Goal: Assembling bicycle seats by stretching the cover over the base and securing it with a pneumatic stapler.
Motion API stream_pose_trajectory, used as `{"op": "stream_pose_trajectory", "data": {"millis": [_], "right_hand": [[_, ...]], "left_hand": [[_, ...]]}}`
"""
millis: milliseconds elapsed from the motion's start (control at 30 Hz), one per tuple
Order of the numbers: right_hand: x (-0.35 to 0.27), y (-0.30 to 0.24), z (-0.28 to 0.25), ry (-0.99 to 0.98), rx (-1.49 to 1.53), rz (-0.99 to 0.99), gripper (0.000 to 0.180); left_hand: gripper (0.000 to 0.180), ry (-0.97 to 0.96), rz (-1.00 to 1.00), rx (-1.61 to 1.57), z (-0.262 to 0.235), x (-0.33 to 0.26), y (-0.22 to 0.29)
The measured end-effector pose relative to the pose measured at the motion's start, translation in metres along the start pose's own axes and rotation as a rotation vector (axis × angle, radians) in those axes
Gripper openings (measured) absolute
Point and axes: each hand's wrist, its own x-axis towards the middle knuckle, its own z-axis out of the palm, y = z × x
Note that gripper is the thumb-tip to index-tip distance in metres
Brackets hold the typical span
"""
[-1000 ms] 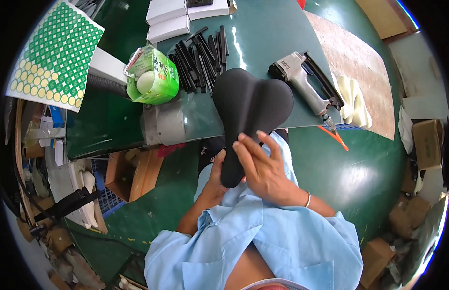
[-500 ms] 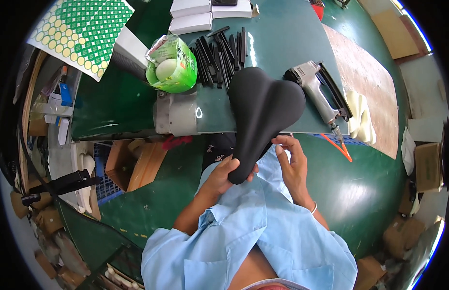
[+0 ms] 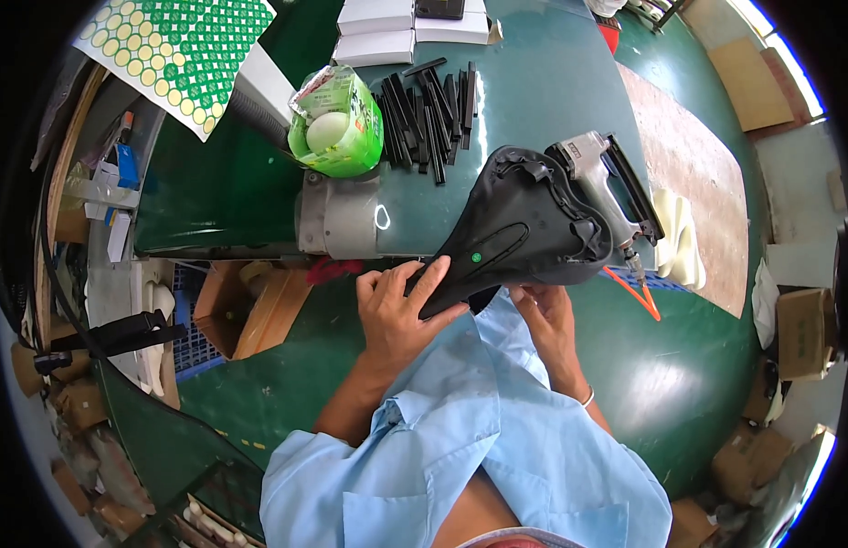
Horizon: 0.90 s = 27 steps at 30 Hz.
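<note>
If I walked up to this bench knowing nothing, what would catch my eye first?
Probably the black bicycle saddle at the table's near edge, turned underside up, with the left hand gripping its narrow nose and the right hand under its wide end. Beside it on the right lies a grey pneumatic stapler, and behind it a heap of black strips.

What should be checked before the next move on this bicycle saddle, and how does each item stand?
1. Left hand grips the bicycle saddle at its narrow nose: ok.
2. Right hand supports the saddle's wide rear from below: ok.
3. Saddle underside faces up, cover edge wrinkled at the rear: ok.
4. Pneumatic stapler lies on the table beside the saddle: ok.
5. Whether the cover edge is fastened all round: cannot tell.
</note>
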Motion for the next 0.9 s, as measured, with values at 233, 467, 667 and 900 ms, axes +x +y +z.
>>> {"op": "stream_pose_trajectory", "data": {"millis": [233, 467, 667, 900], "right_hand": [[0.001, 0.02, -0.012, -0.103, -0.098, 0.187, 0.018], [0.008, 0.039, -0.029, -0.043, -0.048, 0.283, 0.017], [0.009, 0.039, -0.029, -0.083, 0.032, 0.358, 0.015], [0.018, 0.12, 0.013, -0.342, -0.475, -0.047, 0.023]], "left_hand": [[0.078, -0.106, -0.153, -0.065, 0.001, -0.006, 0.006], [0.087, -0.519, -0.258, -0.158, -0.025, -0.001, 0.008], [0.088, -0.456, -0.436, -0.505, -0.024, -0.03, 0.011], [0.072, -0.207, -0.563, -0.565, -0.017, -0.033, 0.013]]}}
